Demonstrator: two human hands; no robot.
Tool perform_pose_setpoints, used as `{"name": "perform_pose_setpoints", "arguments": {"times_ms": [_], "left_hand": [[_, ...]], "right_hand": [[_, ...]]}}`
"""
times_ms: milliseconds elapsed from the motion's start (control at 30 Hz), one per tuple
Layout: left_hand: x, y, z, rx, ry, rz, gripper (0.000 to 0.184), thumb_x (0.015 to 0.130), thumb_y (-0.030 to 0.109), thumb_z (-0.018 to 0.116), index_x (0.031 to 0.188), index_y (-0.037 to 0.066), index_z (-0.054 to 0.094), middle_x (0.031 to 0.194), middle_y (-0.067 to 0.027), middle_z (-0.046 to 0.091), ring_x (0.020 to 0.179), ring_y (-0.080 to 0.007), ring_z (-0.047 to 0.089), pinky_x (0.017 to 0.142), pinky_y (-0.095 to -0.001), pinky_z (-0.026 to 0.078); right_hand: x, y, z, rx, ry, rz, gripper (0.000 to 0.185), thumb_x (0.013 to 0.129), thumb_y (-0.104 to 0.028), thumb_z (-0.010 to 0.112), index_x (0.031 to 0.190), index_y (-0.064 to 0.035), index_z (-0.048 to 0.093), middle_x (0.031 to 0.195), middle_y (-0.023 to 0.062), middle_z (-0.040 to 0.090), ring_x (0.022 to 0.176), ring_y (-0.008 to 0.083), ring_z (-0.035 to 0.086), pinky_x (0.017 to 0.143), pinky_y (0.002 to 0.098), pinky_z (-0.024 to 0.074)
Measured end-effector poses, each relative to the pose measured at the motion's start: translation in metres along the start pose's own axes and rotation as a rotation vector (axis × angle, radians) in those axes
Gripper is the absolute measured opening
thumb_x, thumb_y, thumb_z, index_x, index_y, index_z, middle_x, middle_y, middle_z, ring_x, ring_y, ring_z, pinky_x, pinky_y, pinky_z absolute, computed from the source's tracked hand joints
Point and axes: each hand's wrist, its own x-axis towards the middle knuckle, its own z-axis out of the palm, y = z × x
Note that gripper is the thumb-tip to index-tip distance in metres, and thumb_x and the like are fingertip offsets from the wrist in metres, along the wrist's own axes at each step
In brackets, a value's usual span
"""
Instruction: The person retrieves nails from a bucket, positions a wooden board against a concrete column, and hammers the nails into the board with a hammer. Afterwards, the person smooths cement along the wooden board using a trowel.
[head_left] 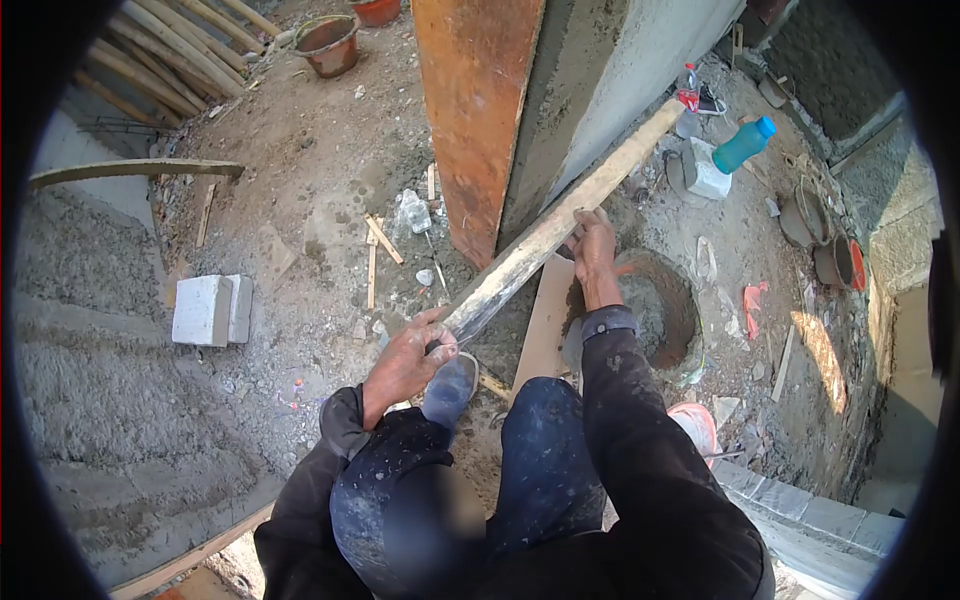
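Observation:
A long, pale wooden board [560,222], smeared with cement, slants across the middle of the view from lower left to upper right. My left hand [408,360] grips its near end, fingers wrapped round the edge. Farther up, my right hand [594,250] holds the same board from its lower side, fingertips partly hidden behind it. Beyond the board stands a tall rust-brown panel [475,110] beside a partly plastered wall [610,90]. Below my right hand, a round tub of wet mortar [655,310] sits on the ground.
White blocks [203,311] lie at left, another block [705,168] at right near a teal bottle [744,145] and a clear bottle [688,100]. Buckets [327,46] and stacked poles [175,50] are at the back. A thin board [545,325] leans by my legs. Wood scraps [382,240] litter the dirt.

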Motion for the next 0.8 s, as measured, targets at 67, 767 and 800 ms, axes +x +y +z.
{"name": "perform_pose_setpoints", "arguments": {"times_ms": [67, 767, 800], "left_hand": [[0.003, -0.006, 0.000, 0.030, 0.009, 0.001, 0.011, 0.100, 0.018, 0.072, 0.103, 0.008, 0.070, 0.156, -0.0206, 0.053, 0.137, -0.0378, 0.058, 0.111, -0.0439, 0.047], [0.145, 0.034, -0.035, -1.276, 0.254, -0.308, 0.029, 0.110, 0.011, 0.048, 0.130, -0.010, 0.047, 0.151, -0.0335, 0.045, 0.143, -0.0446, 0.047, 0.118, -0.0558, 0.043], [0.145, 0.036, -0.028, -1.303, 0.242, -0.261, 0.034, 0.109, 0.012, 0.049, 0.133, -0.013, 0.045, 0.149, -0.0336, 0.045, 0.144, -0.0461, 0.046, 0.119, -0.0552, 0.042]], "right_hand": [[0.005, -0.001, 0.001, -0.055, -0.034, -0.012, 0.034, 0.099, -0.006, 0.056, 0.133, -0.0002, 0.054, 0.122, 0.0123, 0.062, 0.112, 0.0263, 0.066, 0.094, 0.0414, 0.0598], [0.049, 0.008, 0.003, -0.238, -0.024, 0.065, 0.036, 0.103, -0.009, 0.062, 0.133, 0.0079, 0.051, 0.123, 0.0192, 0.067, 0.102, 0.0285, 0.074, 0.080, 0.0408, 0.0687], [0.052, 0.010, 0.000, -0.234, -0.021, 0.066, 0.036, 0.103, -0.009, 0.062, 0.133, 0.0079, 0.051, 0.123, 0.0192, 0.067, 0.102, 0.0285, 0.074, 0.080, 0.0408, 0.0687]]}}
